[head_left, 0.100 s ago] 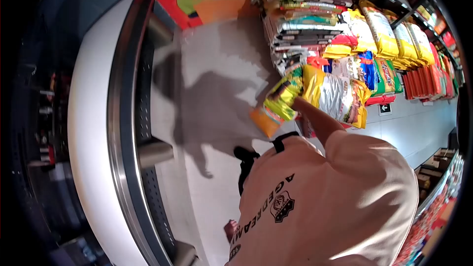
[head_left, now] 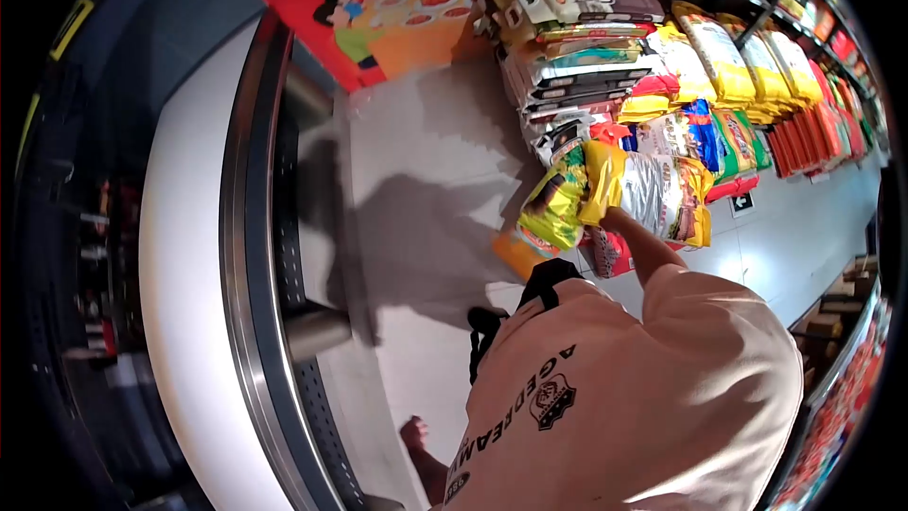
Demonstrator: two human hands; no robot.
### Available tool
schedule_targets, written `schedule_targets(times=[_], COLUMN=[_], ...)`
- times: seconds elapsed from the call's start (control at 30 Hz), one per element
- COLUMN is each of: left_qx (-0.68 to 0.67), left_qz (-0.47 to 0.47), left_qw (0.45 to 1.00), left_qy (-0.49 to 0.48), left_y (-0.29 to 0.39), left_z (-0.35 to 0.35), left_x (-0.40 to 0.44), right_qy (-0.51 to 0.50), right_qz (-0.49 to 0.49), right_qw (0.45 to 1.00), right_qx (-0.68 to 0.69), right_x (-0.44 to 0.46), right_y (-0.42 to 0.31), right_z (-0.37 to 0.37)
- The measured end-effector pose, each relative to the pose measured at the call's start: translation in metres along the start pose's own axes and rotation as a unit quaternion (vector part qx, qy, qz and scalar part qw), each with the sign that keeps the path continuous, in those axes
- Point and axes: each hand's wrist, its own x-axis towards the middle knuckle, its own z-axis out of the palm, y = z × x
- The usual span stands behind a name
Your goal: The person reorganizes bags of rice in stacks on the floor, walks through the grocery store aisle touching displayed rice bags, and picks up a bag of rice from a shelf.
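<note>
My right hand (head_left: 613,219) reaches to a pile of packed sacks and grips the yellow end of a yellow and silver sack (head_left: 648,185); its fingers are partly hidden. Beside it leans a yellow-green bag (head_left: 558,203) with an orange lower end (head_left: 520,251). Under the silver sack shows a red patterned pack (head_left: 610,254). My left hand (head_left: 414,432) hangs low at my side over the floor, its fingers curled with nothing seen in them.
A tall stack of flat bags (head_left: 586,66) stands behind the sacks, with yellow sacks (head_left: 719,57) and red packs (head_left: 804,140) further right. On the left runs a long white counter (head_left: 189,255) with a metal edge. A red picture panel (head_left: 293,0) is at the back.
My right hand has shifted from the yellow-green bag's edge to the yellow end of the silver sack. My left hand has moved outward from my body. The view has tilted slightly.
</note>
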Motion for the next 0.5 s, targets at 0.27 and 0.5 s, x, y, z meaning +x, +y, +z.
schedule_targets(times=[0.27, 0.5], left_qx=[0.191, 0.293], left_qz=[0.349, 0.508], left_qw=[0.913, 0.782], left_qy=[-0.086, -0.21], left_y=[0.396, 0.482], left_z=[0.029, 0.174], left_x=[0.094, 0.137], right_qy=[0.216, 0.247], right_qz=[-0.1, -0.092], right_qw=[0.955, 0.954], right_qx=[0.175, 0.142], right_x=[0.011, 0.068], right_y=[-0.001, -0.123], right_z=[0.092, 0.018])
